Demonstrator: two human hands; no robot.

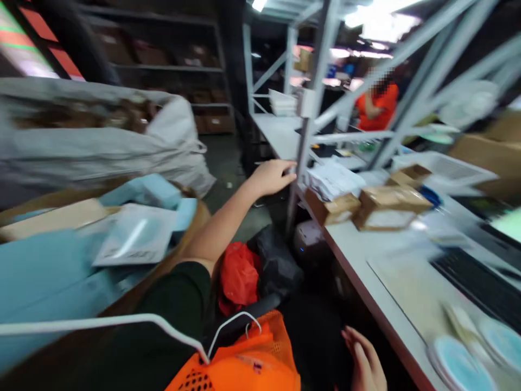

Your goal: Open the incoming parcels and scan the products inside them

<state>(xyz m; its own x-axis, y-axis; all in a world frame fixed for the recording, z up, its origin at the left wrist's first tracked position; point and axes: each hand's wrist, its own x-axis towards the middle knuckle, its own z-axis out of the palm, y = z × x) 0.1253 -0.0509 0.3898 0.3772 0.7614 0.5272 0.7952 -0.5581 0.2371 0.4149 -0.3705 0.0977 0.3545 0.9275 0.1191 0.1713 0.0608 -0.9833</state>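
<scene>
My left hand (pixel 273 176) is stretched forward at the end of my bare arm, thumb and fingers apart. Its fingertips reach the left edge of a grey metal post (pixel 303 157) of the workbench frame; whether they touch it I cannot tell. Low at the bottom right, my right hand (pixel 366 363) is partly cut off by the frame edge, its fingers loosely stretched, with nothing seen in them. It is beside the front edge of the white workbench (pixel 354 250). An orange mesh vest (pixel 252 364) covers my front, and a white cord (pixel 154 320) crosses it.
At the left stands a large carton holding light-blue boxes (pixel 44 255), backed by a big white sack (pixel 179 130). Red (pixel 240 277) and black plastic bags (pixel 279 266) lie below. Small cardboard boxes (pixel 393 203) and a keyboard (pixel 480 288) rest on the bench. A person in orange (pixel 378 108) is beyond.
</scene>
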